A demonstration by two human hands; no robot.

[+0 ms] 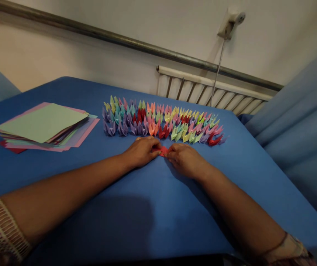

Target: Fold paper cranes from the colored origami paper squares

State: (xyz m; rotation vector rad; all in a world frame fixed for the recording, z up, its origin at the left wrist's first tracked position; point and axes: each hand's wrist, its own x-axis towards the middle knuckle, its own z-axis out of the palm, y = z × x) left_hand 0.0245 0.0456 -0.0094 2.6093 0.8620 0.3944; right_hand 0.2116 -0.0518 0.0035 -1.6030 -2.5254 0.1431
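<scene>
Two bare hands worked a small piece of red paper (163, 151) at the middle of a blue counter (161, 221), closer to its far edge than to its near one. The left hand (145, 150) held the paper's left end, its grip pinching the piece between thumb and bent fingers low over the surface. The right hand (185, 159) met it from the other side, its grip pressed together on the right end, with the two sets of fingertips just apart and red showing between them. The folds of the piece were too small to make out.

Directly beyond the hands, folded paper cranes (153, 128) stood upright in close rows along the far edge, their pointed tips raised, in purple, yellow, pink, red, orange, green and turquoise. Toward the counter's far left corner lay a loose stack of paper sheets (46, 122), pale green on top, with pink, blue and lilac corners jutting out and a red one low on the left.

A lacy sleeve (0, 229) covered the upper left arm. Behind the far edge, a metal rail (136, 42) crossed the wall (114, 14) above a white radiator (188, 75), while a blue curtain (307, 122) hung beside the right edge.
</scene>
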